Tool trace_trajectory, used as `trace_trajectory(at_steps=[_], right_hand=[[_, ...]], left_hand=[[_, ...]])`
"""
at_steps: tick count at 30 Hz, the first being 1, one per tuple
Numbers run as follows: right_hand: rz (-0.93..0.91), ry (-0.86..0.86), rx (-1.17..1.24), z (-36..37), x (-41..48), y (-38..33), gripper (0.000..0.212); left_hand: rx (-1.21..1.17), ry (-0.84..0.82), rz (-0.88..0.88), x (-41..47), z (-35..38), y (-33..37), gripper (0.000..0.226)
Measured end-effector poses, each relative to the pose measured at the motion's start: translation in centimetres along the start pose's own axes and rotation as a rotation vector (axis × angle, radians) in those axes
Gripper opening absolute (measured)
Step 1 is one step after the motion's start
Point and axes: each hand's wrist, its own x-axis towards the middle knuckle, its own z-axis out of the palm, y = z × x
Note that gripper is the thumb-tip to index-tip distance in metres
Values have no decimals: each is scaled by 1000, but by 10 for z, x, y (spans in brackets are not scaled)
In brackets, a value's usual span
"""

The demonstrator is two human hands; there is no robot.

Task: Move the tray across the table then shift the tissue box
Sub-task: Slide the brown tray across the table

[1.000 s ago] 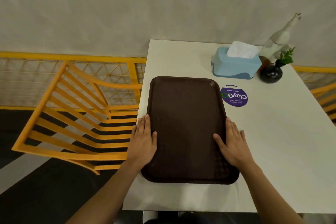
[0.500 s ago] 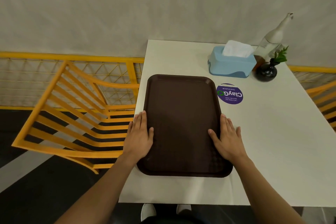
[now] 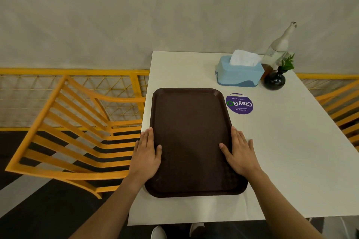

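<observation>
A dark brown tray (image 3: 191,132) lies lengthwise on the white table (image 3: 281,151), close to the table's left edge. My left hand (image 3: 146,154) grips the tray's left rim, thumb on the inside. Its right rim is held the same way by my right hand (image 3: 240,152). A light blue tissue box (image 3: 239,73) with a white tissue sticking out stands at the far side of the table, beyond the tray's far right corner and apart from it.
A round purple sticker (image 3: 240,104) lies flat right of the tray. A black vase with a green sprig (image 3: 274,80) and a clear bottle (image 3: 277,48) stand right of the tissue box. Orange chairs (image 3: 73,132) flank the table; a wall is behind.
The view has drifted so the table sits slightly lower and more to the left in frame. Both hands keep the same hold on the tray's sides; the tray looks slightly farther from the near edge.
</observation>
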Motion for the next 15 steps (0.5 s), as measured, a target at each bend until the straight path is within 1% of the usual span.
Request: trace_trajectory(at_steps=[3,5,7,9,13,15], right_hand=[[3,-20,35,-4,-1,-1,83],[-1,-12,105,-9,-2,-2,79],[-6,30,199,-16,-3,-3,72],[10,92,263,-23,-3,-3,65],[56,181,380,-36,1,6,56],[42,201,381,-46,9,14,51]], left_hand=[[-70,-36,-13,2,-5,1,74],[-147,-67,-16,3,-11,0,76],[-254,-87,-17,4,-18,-1,76],[-305,-73,-25,6,-25,-1,75],[-208,26,-48,21,-34,11,69],[-190,64,-52,34,-35,28,66]])
